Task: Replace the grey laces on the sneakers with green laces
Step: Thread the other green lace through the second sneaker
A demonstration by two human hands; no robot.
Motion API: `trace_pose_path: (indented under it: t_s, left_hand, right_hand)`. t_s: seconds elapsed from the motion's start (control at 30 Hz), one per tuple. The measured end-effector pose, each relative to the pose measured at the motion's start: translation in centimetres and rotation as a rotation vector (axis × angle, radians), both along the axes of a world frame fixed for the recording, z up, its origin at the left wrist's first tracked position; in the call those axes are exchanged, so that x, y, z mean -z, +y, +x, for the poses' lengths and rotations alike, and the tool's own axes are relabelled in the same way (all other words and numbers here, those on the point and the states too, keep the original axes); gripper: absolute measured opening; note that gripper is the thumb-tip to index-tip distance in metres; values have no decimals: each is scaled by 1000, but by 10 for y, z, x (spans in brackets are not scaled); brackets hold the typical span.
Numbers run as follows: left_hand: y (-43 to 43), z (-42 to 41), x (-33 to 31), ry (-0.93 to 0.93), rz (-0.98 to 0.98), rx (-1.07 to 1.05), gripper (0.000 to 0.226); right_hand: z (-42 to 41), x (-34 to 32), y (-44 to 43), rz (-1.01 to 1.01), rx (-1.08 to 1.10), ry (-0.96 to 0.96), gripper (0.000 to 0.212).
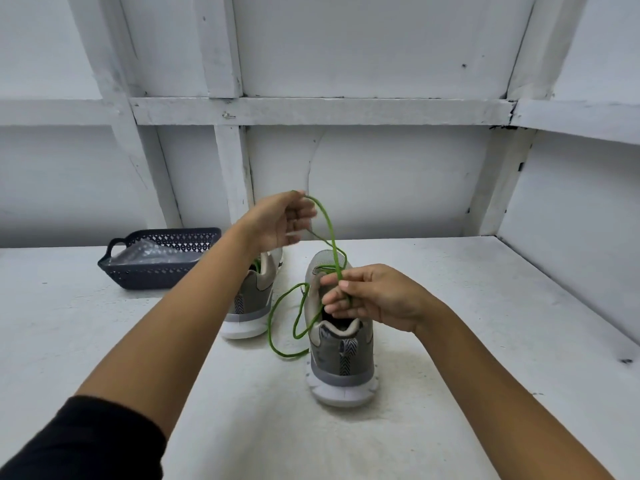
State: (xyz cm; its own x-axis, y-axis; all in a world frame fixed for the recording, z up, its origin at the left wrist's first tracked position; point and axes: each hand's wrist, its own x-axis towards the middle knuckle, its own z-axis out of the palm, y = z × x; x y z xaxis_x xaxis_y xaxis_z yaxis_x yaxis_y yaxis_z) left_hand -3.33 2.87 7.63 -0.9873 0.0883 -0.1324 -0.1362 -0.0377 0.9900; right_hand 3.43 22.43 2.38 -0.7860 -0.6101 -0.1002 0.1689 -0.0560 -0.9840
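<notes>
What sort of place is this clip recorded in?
Likely a plain workroom or storage corner: white-painted panel walls with exposed framing, a rough white worktable, and a dark plastic basket on it.

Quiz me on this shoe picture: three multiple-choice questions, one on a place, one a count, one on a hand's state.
1. Where is the basket? A) left of the sneakers, further back B) between them C) right of them
2. How many sneakers stand on the table? A) one B) two C) three
3. What is the left hand doing? A) lying flat B) gripping the basket C) pinching the green lace
Answers: 1 A, it sits at the table's back left; 2 B, a pair stands heels toward the camera; 3 C, it pinches the lace in the air.
</notes>
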Motion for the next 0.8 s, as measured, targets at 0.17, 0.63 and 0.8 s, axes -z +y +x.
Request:
trace_pose_path:
  t_s: [0.17, 0.63, 0.8]
  left_hand:
    - [27, 31, 17, 135, -837, 7, 29]
    - [77, 65, 73, 202, -1022, -117, 31]
    - [70, 60, 77, 226, -868, -154, 24]
  right_hand:
    - [-12, 3, 12, -194, 321, 17, 17]
    - [-23, 43, 2, -309, 609, -5, 22]
    - [-26, 49, -1, -378, 655, -4, 20]
